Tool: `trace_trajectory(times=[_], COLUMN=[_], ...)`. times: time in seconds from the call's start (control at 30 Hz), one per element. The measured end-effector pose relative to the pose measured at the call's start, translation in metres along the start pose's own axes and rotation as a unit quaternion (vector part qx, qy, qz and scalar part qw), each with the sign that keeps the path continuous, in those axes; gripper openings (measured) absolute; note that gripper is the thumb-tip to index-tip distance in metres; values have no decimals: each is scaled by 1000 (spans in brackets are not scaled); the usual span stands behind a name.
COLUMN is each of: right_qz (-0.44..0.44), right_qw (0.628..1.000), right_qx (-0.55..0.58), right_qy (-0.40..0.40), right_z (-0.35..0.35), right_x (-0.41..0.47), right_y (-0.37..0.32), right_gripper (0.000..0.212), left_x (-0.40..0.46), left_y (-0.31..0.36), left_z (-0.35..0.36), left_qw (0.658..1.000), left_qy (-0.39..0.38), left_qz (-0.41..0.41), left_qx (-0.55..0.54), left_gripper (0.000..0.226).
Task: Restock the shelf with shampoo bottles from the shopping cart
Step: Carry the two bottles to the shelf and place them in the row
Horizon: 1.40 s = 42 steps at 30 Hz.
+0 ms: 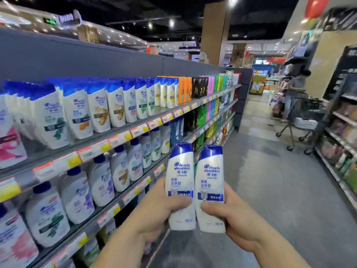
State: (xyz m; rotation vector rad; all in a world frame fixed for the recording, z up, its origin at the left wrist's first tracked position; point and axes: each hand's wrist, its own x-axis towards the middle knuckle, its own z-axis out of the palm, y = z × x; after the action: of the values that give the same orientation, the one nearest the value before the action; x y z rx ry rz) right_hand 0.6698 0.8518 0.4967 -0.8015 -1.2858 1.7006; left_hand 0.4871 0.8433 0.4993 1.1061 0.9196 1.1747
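Observation:
I hold two white shampoo bottles with blue caps upright, side by side and touching, in front of me. My left hand (152,211) grips the left shampoo bottle (181,171) at its lower half. The right shampoo bottle (210,175) sits in my right hand (229,219), thumb across its front. The shelf (123,135) runs along my left, its tiers packed with similar white and blue bottles. Both held bottles hover in the aisle, just right of the shelf's lower tiers.
A person (295,89) stands with a shopping cart (301,120) far down the aisle on the right. Another shelving unit (340,132) lines the right side. Grey floor (270,180) stretches ahead between the two shelf rows. Coloured bottles fill the shelf's far end.

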Motion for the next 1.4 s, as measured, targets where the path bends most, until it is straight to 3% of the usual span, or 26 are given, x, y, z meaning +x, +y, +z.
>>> trace_trajectory(times=[0.17,0.37,0.5,0.7,0.87,1.07,1.17,1.23,1.4], right_qz=[1,-19,-22,-33,-28,-79,-66,-66,-29], right_qw=[1000,999,997,986,968,937,935,931,917], right_qx=[-13,-22,-60,-88,-150,-225,-194,-176,-221], right_qy=[23,-12,-51,-135,-198,-254,-289,-312,-332], right_z=[-49,-102,-131,-162,-154,-112,-87,-75,-60], right_x=[136,269,362,498,570,605,618,628,653], right_y=[-32,-70,-82,-106,-122,-116,-110,-106,-103], right_gripper=[55,57,54,55,38,41,50,44,53], left_x=[143,274,339,430,464,455,451,452,460], left_y=[25,48,56,74,90,92,93,95,97], left_z=[-29,-54,-72,-81,-91,-98,-97,-95,-93], left_qw=[999,998,993,960,906,836,812,800,790], left_qy=[-6,13,82,221,372,503,537,547,557], left_qz=[12,37,66,141,160,160,149,157,163], left_qx=[33,43,56,96,123,147,174,188,196], left_gripper=[43,51,57,41,42,51,44,41,39])
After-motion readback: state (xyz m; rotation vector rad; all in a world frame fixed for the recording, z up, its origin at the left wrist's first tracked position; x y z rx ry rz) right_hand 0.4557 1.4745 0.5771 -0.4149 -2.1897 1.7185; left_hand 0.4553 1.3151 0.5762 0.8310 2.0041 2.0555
